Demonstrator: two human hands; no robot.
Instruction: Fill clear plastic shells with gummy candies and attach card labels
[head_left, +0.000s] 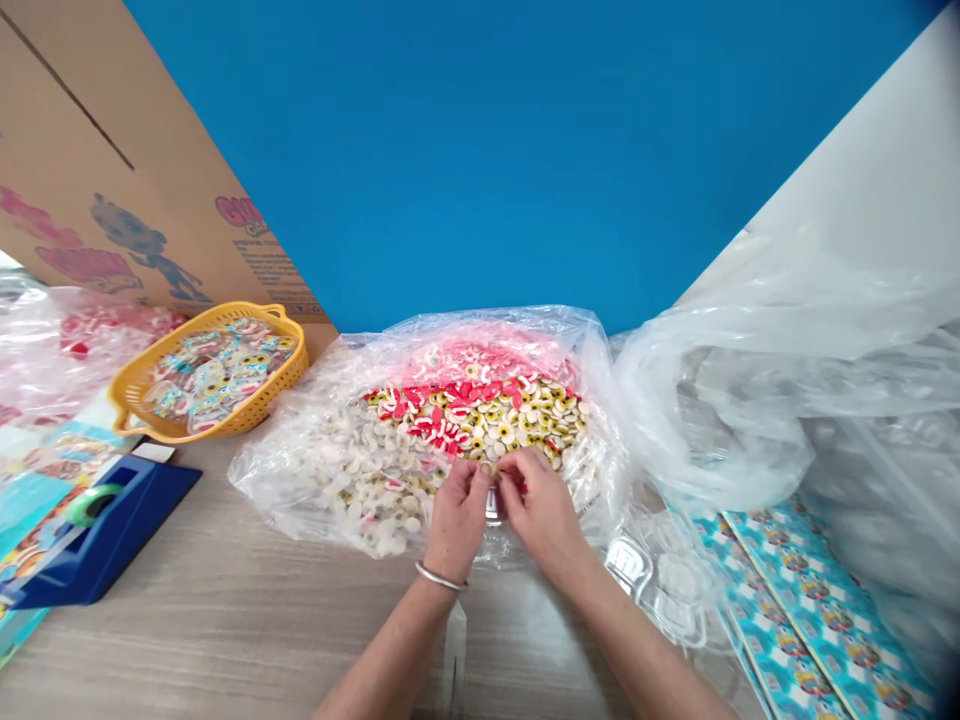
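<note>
Clear plastic bag [300,470] of gummy eyeball candies [480,415] lies on the wood-grain table [225,570] | left hand [456,512], right hand [541,502]: both pinched narrow on a small, half-hidden piece at the bag's near side | risk: a hard tug tears the thin film, spilling candies

Bright, even light fills the view, leaving only soft shadows beneath the left hand [456,515] and right hand [544,510]. Glare streaks the plastic bag [315,470], and wide-angle distortion bends the cardboard box [127,160] near the edge.
</note>
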